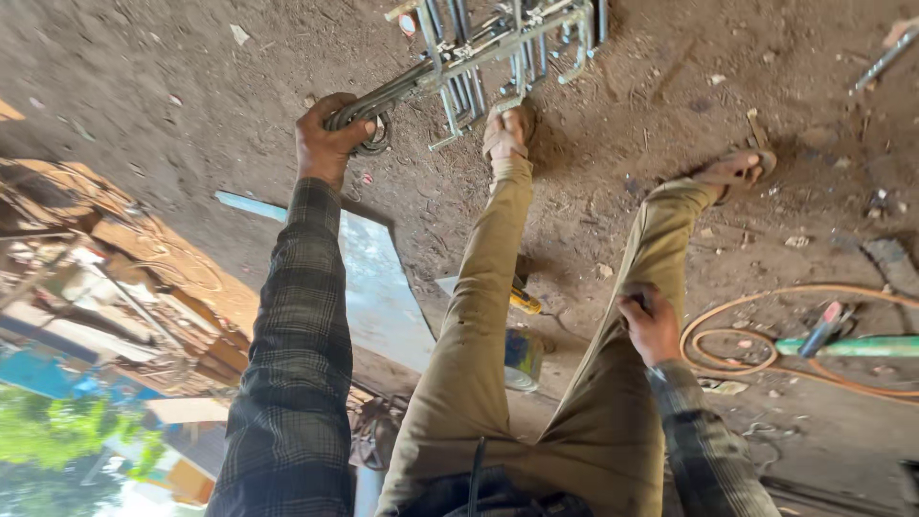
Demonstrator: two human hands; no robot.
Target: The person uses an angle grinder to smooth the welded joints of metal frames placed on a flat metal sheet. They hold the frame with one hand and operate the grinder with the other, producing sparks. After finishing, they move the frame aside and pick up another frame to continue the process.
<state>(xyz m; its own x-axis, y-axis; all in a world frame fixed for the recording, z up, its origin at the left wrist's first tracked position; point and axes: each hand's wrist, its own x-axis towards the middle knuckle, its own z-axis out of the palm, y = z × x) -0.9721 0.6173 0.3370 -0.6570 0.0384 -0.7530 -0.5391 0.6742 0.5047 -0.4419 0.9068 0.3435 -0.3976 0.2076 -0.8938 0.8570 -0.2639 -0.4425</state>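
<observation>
1. The right hand (651,327) is resting on the right thigh, nearest the camera. Its fingers are lying curled together against the trouser cloth. Whether they are pinching anything small cannot be told.

2. To the left of the right hand and slightly nearer, a tin (523,360) and a yellow-handled tool (525,302) are lying on the dirt floor (144,86) between the legs. Further to its left, a pale metal sheet (378,278) is lying flat. To its right, an orange hose (756,330) is lying coiled beside a green pipe (862,346).

3. The left hand (330,134) is reaching far down at full arm's length, with its fingers wrapping tightly around the rod bundle (397,91).

4. The rod bundle is running from the left hand, away and to the right, into the welded rod frame (498,38). This is its long axis. The free ends are lying inside the left hand and the far end is pointing at the frame. The frame is lying on the floor beyond the left hand, and the left foot (507,129) is standing on its near edge.

5. Judgement: the step in hand appears to be bending or pulling the rods while the foot is pinning the frame. The next move is likely calling for a steady pull along or across the bundle, firm foot pressure and a grip that is not slipping.
</observation>
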